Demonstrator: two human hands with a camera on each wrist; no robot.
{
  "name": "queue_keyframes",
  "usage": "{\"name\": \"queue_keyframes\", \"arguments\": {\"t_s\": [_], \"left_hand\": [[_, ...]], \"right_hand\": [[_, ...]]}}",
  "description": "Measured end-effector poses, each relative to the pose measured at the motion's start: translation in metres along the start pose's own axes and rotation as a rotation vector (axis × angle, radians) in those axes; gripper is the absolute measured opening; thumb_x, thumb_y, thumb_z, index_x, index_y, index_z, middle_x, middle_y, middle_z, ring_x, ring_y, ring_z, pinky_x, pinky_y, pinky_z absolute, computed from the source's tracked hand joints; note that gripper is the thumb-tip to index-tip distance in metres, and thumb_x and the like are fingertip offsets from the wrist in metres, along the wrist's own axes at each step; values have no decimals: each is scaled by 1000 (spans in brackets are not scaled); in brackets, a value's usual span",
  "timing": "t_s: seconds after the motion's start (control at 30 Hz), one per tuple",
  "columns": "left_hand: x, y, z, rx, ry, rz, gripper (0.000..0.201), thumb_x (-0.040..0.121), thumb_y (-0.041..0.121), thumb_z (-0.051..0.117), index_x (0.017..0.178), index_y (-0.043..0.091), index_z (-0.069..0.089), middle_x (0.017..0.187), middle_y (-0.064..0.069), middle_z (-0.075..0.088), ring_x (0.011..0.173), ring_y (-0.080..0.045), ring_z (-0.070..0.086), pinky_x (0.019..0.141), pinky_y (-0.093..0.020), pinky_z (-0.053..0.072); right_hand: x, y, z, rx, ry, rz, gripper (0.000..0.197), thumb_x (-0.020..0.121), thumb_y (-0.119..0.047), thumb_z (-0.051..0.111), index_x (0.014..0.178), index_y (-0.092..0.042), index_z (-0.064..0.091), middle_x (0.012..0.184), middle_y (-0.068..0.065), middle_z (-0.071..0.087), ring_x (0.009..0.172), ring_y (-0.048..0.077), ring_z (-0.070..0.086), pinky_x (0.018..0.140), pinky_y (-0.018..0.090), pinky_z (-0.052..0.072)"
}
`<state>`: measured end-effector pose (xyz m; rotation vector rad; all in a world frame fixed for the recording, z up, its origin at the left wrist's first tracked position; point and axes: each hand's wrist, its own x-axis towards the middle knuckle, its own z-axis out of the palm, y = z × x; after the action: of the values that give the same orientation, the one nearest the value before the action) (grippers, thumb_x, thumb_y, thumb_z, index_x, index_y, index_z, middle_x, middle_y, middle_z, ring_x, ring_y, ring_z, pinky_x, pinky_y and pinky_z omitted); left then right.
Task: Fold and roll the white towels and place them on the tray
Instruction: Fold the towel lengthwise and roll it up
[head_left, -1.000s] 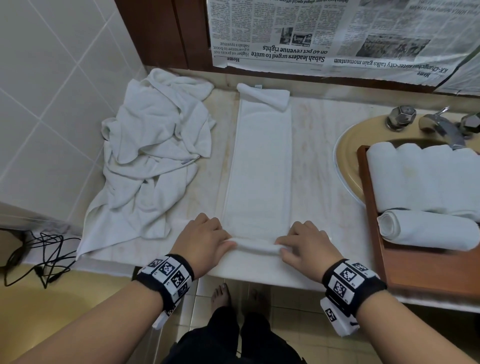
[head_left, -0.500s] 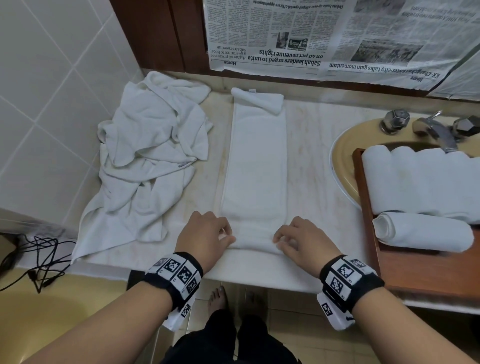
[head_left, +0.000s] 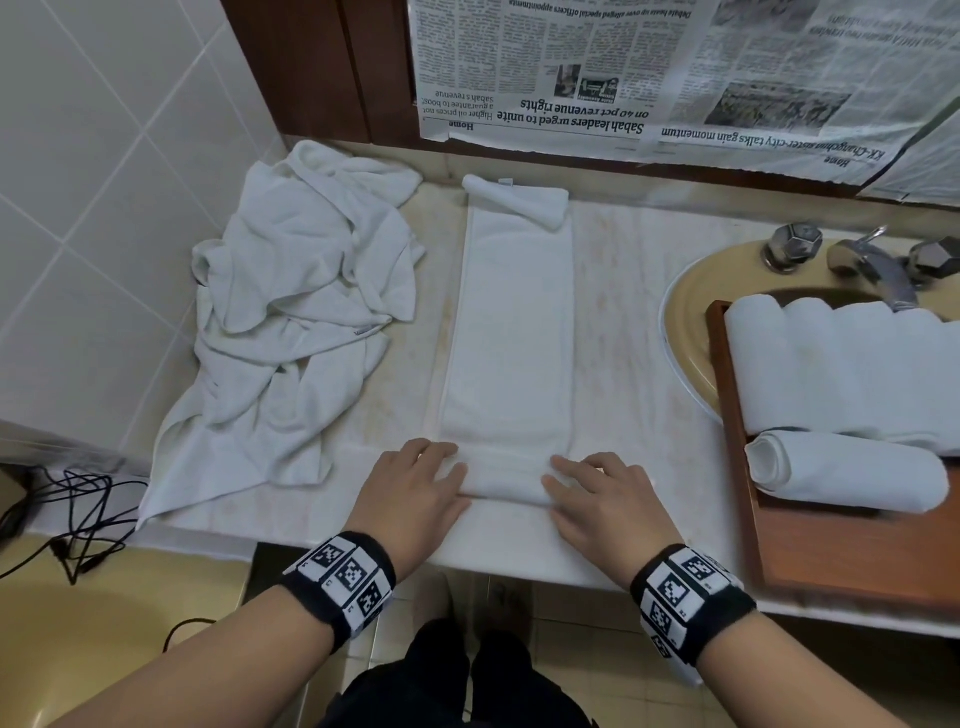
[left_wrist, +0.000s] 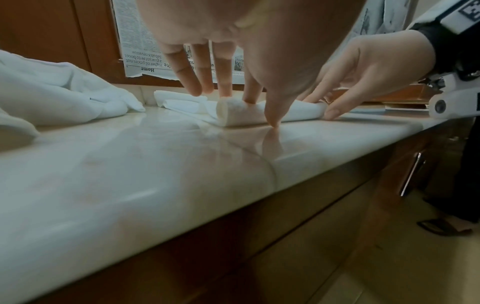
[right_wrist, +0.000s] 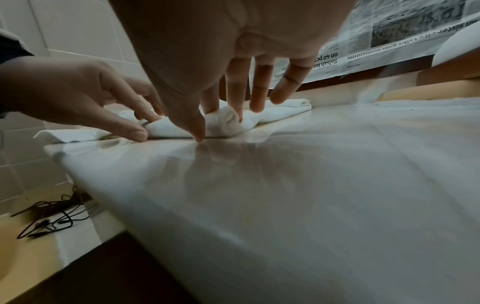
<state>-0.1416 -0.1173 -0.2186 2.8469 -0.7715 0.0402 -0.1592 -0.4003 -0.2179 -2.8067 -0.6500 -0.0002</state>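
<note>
A: Near edge of the countertop (head_left: 519, 551): a small roll (head_left: 506, 480) is being formed at the near end of the folded towel (head_left: 511, 332). How are the hands being kept?

B: The left hand (head_left: 415, 493) is being laid on the roll's left end, the right hand (head_left: 602, 504) on its right end. Fingers are being held fairly straight and spread on top of the roll, thumbs down at the counter behind it; pressed, not gripped.

A: Axis?

B: The roll's long axis is lying left to right, parallel to the counter's front edge. The unrolled strip is running straight away from both hands toward the back edge, its far end doubled over (head_left: 519, 200). Both hands are being kept about equally near, so an even push away is probably being called for.

A: Beyond that?

B: A loose towel heap (head_left: 296, 322) is lying toward the left back corner; the tray (head_left: 831, 551) is sitting at the right end, rolled towels (head_left: 841, 369) already being carried on it.
</note>
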Motion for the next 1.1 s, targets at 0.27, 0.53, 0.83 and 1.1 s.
{"name": "queue_keyframes", "arguments": {"t_s": [0.27,0.53,0.83,1.1], "left_hand": [[4,-19,16,-76,120,99,31,97,41,59,104,15,76,102,5,74,90,-24,64,64,-36,53],[9,-24,15,-145,81,5,35,100,49,51,102,24,75,94,8,63,90,-20,55,66,-34,47],[21,-23,-9,-421,-237,-293,33,99,56,53,104,35,77,97,16,56,96,-12,46,87,-26,37],[38,-18,-20,-516,-198,-602,21,83,54,75,84,34,73,82,13,65,83,-5,59,74,-23,45]], "right_hand": [[2,10,-3,90,-22,76,40,72,-30,89,109,-38,77,117,-16,73,89,23,54,68,38,47],[12,17,-10,145,-111,120,29,84,-50,59,103,-42,79,105,-24,66,97,12,48,81,34,43],[42,32,-24,410,-406,231,17,88,-37,74,104,-33,78,85,-16,56,85,-4,51,77,19,37],[54,38,-38,617,-454,416,22,79,-31,79,89,-36,59,76,-5,68,69,4,60,78,30,52]]}}
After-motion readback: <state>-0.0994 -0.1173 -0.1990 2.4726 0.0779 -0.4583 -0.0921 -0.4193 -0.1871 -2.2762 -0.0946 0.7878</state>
